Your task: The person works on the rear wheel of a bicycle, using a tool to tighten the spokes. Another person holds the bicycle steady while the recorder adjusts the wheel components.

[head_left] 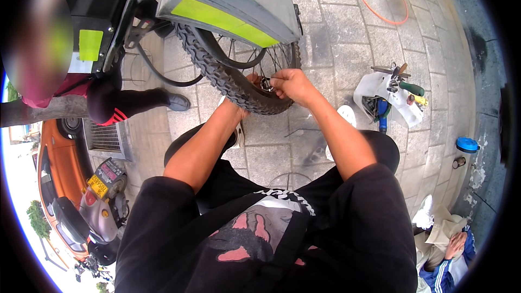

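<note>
Black shirt (163,228) nearest, below both hands. Right hand (294,84) sits at wheel's inner edge, thumb and finger pinched on small shiny part (265,83), probably for fine control. Left hand (241,111) reaches behind tyre (211,70), perhaps steadying it; fingers mostly hidden, cannot tell whether clamped. Tyre lies between hands. Tools (411,88) on pale sheet (365,87), right of right fingers, likely for reach.

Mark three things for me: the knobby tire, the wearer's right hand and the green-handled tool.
Knobby tire (216,73): head view, on the outer tread.
Right hand (293,85): head view, on the back of the hand.
Green-handled tool (411,88): head view, on the handle.
</note>
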`<state>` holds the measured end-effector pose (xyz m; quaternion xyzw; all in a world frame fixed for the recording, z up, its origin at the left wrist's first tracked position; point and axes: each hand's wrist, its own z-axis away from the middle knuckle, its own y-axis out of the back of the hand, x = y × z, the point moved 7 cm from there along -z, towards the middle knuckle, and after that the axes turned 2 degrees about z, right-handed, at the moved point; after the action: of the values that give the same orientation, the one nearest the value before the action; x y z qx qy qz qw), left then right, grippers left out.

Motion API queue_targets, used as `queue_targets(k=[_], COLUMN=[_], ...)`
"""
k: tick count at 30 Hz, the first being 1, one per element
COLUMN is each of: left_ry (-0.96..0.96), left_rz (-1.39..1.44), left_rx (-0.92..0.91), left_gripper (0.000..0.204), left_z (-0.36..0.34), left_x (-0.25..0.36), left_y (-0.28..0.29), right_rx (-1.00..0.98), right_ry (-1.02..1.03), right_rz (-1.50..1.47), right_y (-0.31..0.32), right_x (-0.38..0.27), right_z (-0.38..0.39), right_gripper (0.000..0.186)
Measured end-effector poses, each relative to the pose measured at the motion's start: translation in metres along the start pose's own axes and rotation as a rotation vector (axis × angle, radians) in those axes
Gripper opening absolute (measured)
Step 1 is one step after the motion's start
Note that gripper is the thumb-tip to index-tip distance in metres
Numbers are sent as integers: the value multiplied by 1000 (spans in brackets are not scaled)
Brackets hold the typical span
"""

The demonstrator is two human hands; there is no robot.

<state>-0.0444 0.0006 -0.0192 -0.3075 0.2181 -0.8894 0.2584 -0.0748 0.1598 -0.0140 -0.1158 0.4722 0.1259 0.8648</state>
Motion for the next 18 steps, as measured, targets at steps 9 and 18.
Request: queue_targets(k=[9,18], left_ry=[-72,-80], left_rz=[-198,-78], left_rx=[91,-29], left_gripper=[30,20], left_z=[4,6], left_x=[13,19], left_y=[2,-11], right_rx=[181,-33], right_ry=[173,-91], right_rz=[464,812], right_y=[-7,-15], right_x=[-15,-65], right_z=[3,14], right_gripper=[30,48])
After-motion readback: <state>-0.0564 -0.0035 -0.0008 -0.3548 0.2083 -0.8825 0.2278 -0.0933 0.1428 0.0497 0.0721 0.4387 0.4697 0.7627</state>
